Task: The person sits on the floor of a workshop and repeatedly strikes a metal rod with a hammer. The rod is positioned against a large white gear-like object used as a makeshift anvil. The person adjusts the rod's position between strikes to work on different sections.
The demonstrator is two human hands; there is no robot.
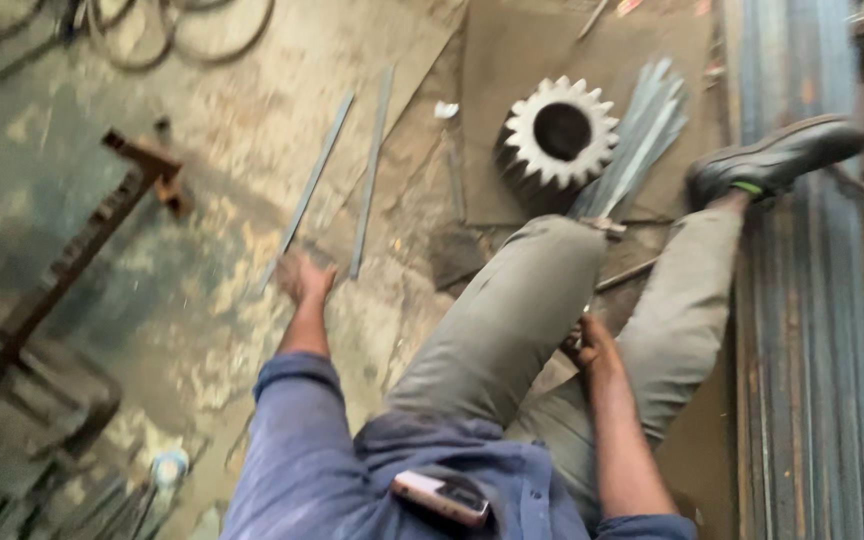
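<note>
Two thin metal strips lie flat on the floor left of the big toothed gear, long axes running from near-left up toward it; their near ends sit just beside the left hand, fingers blurred, spread or closed unclear. Right hand rests between the bent legs below the gear, seemingly clasping something thin, farther from the strips.

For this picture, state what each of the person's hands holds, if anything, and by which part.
The left hand reaches for the near ends of two flat metal strips on the floor; a grip cannot be told. The right hand lies between the legs; blur hides any hold.
</note>
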